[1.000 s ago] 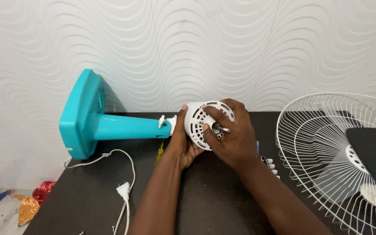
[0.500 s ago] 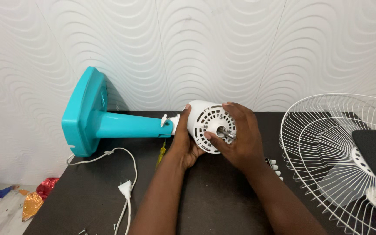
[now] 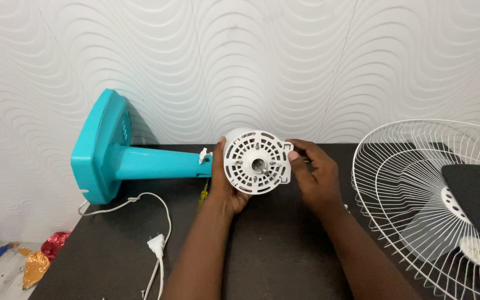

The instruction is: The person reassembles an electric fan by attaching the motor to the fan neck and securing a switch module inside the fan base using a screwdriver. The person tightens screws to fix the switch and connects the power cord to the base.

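White wave-embossed wall (image 3: 306,55), dark tabletop (image 3: 273,261), even light

Left hand (image 3: 224,186) curled in a grip; right hand (image 3: 316,176) half-open beside it.
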